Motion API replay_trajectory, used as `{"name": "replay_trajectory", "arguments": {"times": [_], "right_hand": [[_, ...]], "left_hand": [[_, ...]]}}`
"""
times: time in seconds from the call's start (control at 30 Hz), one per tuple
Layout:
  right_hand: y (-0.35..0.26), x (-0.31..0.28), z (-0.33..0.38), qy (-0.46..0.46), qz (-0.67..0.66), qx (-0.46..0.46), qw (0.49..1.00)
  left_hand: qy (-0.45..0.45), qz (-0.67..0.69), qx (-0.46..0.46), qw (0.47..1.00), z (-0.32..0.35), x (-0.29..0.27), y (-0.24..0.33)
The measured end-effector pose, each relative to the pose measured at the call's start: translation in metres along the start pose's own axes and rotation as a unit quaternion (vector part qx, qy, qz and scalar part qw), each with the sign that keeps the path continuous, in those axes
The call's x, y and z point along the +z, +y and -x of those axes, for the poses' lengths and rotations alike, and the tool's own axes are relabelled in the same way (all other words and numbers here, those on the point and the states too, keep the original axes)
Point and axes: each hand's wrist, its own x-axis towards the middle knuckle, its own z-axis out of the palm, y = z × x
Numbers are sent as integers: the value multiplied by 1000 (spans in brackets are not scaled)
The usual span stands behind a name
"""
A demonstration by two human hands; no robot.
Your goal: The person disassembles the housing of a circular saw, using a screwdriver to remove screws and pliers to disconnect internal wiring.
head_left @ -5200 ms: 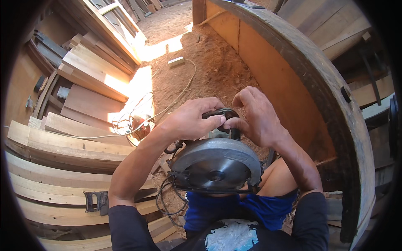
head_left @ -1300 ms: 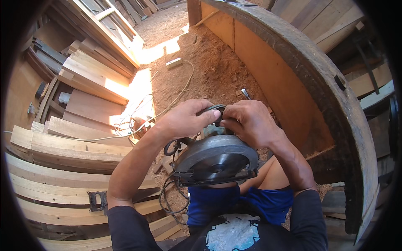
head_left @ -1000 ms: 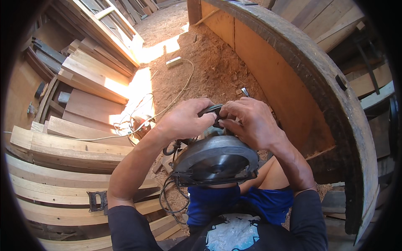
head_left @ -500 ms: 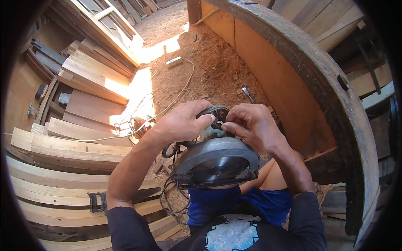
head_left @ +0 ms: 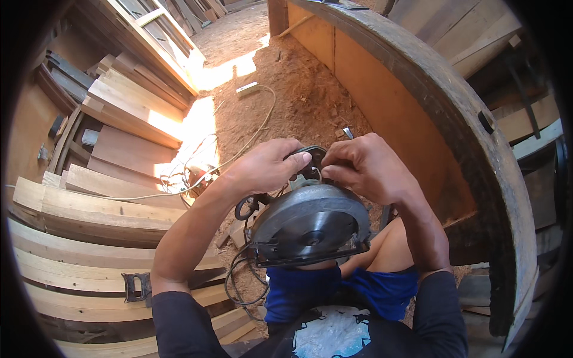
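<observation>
While the circular saw (head_left: pixel 310 224) is resting on the lap, blade side up, the left hand (head_left: pixel 265 167) and right hand (head_left: pixel 367 167) are both pinching closed on its top fitting; steadying the body keeps fingers off the teeth.

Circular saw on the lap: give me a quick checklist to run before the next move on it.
1. Circular saw supported: ok, it rests over the lap with the blade side facing up.
2. Left hand on the saw: ok, fingers at the upper housing.
3. Right hand on the saw: ok, fingers pinch at the same spot.
4. Hands off the blade: ok, both sit above the guard.
5. Power cord: not ok, it loops loosely under the saw by the knee.
6. Plugged in or not: cannot tell, a power strip lies on the sawdust floor, connection unclear.
</observation>
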Motion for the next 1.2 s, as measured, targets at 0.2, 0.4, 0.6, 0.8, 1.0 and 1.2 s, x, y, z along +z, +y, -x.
{"name": "replay_trajectory", "arguments": {"times": [0.2, 0.4, 0.6, 0.8, 1.0, 1.2], "right_hand": [[-10, 2, 3, -62, -23, 32, 997], [-5, 7, 6, 12, 75, -113, 991], [4, 10, 7, -2, 130, -149, 980], [12, 8, 7, 0, 69, -188, 980], [7, 9, 7, 10, 69, -133, 989], [-8, 13, 15, 26, 94, -115, 989]], "left_hand": [[-66, -35, 14, 997, -2, -8, 0], [-73, 13, 113, 991, -5, 5, -16], [-99, 145, 127, 976, -11, 7, -37], [-107, 152, 63, 981, -8, 7, -28], [-87, 137, 66, 984, -9, 8, -29], [-89, 82, 74, 990, -7, 11, -23]]}}
